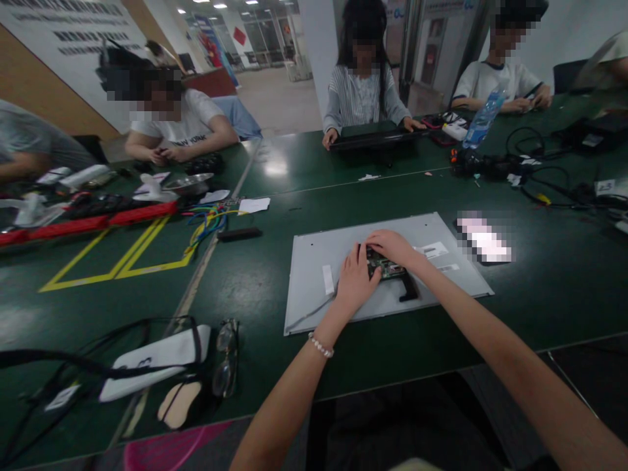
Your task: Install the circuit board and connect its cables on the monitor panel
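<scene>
A flat grey panel (309, 261) lies on the green table in front of me. On it is a small green circuit board (390, 267), partly covered by my hands. My left hand (356, 278) grips the board's left side, its thumb at the near edge. Reaching over from the right, my right hand (392, 246) has its fingers curled at the board's far left edge; the fingertips are partly hidden. A black L-shaped piece (408, 288) sticks out below the board. White strips (328, 279) and a thin cable (311, 312) lie on the panel.
Right of the panel lies a phone (483, 239). Eyeglasses (226, 358), a white case (157, 363) and black straps are at the near left. Coloured wires (209, 222) and a black bar (239, 234) lie beyond. Across the table, a person holds a dark panel (377, 139) near a water bottle (483, 121).
</scene>
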{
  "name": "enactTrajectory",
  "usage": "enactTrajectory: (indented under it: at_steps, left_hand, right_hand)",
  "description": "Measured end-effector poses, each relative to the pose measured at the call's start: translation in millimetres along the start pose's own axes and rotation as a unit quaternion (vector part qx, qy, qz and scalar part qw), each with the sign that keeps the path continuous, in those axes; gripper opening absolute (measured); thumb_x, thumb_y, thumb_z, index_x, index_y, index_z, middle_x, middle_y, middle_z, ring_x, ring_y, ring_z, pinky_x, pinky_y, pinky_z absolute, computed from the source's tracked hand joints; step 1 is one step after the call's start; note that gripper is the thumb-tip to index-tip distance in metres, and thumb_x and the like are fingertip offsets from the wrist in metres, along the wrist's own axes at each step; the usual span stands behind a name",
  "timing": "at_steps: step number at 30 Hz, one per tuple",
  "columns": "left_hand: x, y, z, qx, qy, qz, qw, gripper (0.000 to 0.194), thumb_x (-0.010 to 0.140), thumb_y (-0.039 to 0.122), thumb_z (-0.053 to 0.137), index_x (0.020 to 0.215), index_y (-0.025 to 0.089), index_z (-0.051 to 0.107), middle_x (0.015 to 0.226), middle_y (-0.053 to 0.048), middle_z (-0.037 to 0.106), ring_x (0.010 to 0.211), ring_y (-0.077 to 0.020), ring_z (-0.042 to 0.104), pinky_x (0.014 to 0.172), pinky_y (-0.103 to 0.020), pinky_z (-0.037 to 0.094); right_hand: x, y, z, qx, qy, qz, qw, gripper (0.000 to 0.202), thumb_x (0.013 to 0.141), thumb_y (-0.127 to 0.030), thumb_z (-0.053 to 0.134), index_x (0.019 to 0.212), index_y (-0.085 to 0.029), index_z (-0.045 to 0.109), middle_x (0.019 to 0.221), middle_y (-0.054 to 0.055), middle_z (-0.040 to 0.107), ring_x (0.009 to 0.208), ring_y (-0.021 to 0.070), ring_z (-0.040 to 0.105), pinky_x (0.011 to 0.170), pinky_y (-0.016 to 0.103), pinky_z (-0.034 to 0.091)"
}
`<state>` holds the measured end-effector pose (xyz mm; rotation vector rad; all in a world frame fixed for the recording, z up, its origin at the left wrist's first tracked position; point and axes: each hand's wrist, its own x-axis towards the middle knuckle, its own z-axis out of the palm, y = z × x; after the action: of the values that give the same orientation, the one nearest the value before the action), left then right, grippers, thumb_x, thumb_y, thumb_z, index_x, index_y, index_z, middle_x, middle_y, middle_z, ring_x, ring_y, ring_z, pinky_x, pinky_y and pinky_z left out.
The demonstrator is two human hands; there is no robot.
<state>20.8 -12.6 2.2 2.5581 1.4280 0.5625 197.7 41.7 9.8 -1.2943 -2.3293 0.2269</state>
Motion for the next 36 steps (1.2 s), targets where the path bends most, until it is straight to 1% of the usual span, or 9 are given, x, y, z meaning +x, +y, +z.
enactTrajectory:
  at_steps: [3,7,10,14,17,20,23,27,36]
  left_hand:
    - [0.2,0.7,-0.9,0.001,-0.002,0.000,1.000,0.068,0.093,0.040,0.047,0.147,0.005,0.025,0.154,-0.023,0.028,0.138,-0.0336,0.036,0.113,-0.047,0.030]
    - [0.4,1.4,-2.4,-0.002,-0.003,0.001,1.000,0.067,0.094,0.042,0.045,0.147,0.006,0.024,0.155,-0.023,0.027,0.140,-0.0333,0.033,0.113,-0.047,0.030]
    - [0.8,1.4,-2.8,-0.005,-0.007,0.002,1.000,0.068,0.095,0.044,0.043,0.148,0.006,0.024,0.155,-0.023,0.026,0.140,-0.0335,0.032,0.113,-0.047,0.030]
    - [1.4,2.1,-3.9,-0.010,-0.014,0.000,1.000,0.067,0.095,0.043,0.043,0.148,0.007,0.023,0.156,-0.022,0.024,0.141,-0.0332,0.031,0.114,-0.048,0.028]
    - [1.9,2.8,-5.1,-0.014,-0.022,-0.005,1.000,0.066,0.095,0.043,0.043,0.149,0.010,0.023,0.157,-0.019,0.024,0.141,-0.0328,0.031,0.115,-0.048,0.028]
    - [2.6,3.2,-5.4,-0.012,-0.025,-0.011,1.000,0.066,0.095,0.044,0.043,0.149,0.010,0.024,0.157,-0.020,0.024,0.140,-0.0334,0.033,0.114,-0.048,0.029]
    - [3.3,3.3,-4.7,-0.007,-0.028,-0.013,0.999,0.066,0.095,0.043,0.043,0.148,0.009,0.025,0.156,-0.021,0.024,0.140,-0.0337,0.033,0.114,-0.047,0.030]
    - [3.6,4.1,-4.3,-0.004,-0.026,-0.010,1.000,0.065,0.095,0.042,0.044,0.147,0.008,0.026,0.156,-0.021,0.025,0.139,-0.0335,0.034,0.113,-0.047,0.030]
    - [2.4,4.8,-4.3,-0.008,-0.020,-0.007,1.000,0.065,0.095,0.043,0.043,0.148,0.009,0.026,0.156,-0.020,0.024,0.139,-0.0333,0.034,0.114,-0.047,0.030]
  right_hand:
    - [-8.5,3.9,-11.7,-0.025,0.031,0.019,0.999,0.023,0.095,-0.020,0.050,0.103,-0.020,0.071,0.108,0.008,0.071,0.099,0.0211,0.063,0.085,0.031,0.046]
    - [-30.4,19.7,-28.1,-0.080,0.101,0.087,0.988,0.025,0.096,-0.023,0.049,0.107,-0.018,0.071,0.110,0.009,0.071,0.100,0.0235,0.063,0.087,0.034,0.046]
    - [-49.0,33.3,-32.3,-0.092,0.118,0.133,0.980,0.027,0.096,-0.024,0.047,0.104,-0.018,0.072,0.106,0.009,0.071,0.099,0.0242,0.063,0.087,0.036,0.046]
    - [-63.8,45.9,-28.4,-0.072,0.105,0.171,0.977,0.026,0.094,-0.023,0.047,0.098,-0.019,0.073,0.105,0.010,0.071,0.096,0.0248,0.063,0.084,0.037,0.047]
    - [-67.3,52.4,-24.2,-0.050,0.098,0.176,0.978,0.025,0.092,-0.022,0.049,0.096,-0.019,0.073,0.106,0.010,0.070,0.099,0.0253,0.062,0.087,0.039,0.047]
    - [-69.4,56.4,-21.9,-0.033,0.101,0.172,0.979,0.023,0.089,-0.023,0.052,0.099,-0.020,0.073,0.109,0.009,0.069,0.103,0.0253,0.061,0.091,0.040,0.047]
    - [-71.8,56.2,-22.4,-0.026,0.102,0.166,0.980,0.024,0.088,-0.026,0.053,0.101,-0.019,0.072,0.111,0.010,0.068,0.105,0.0255,0.061,0.093,0.041,0.047]
    - [-73.3,52.1,-25.7,-0.029,0.108,0.167,0.980,0.026,0.088,-0.025,0.051,0.101,-0.018,0.072,0.113,0.011,0.068,0.106,0.0251,0.061,0.096,0.041,0.046]
    - [-74.9,48.5,-26.6,-0.043,0.123,0.171,0.977,0.024,0.089,-0.031,0.056,0.101,-0.018,0.071,0.110,0.011,0.068,0.104,0.0267,0.061,0.092,0.040,0.046]
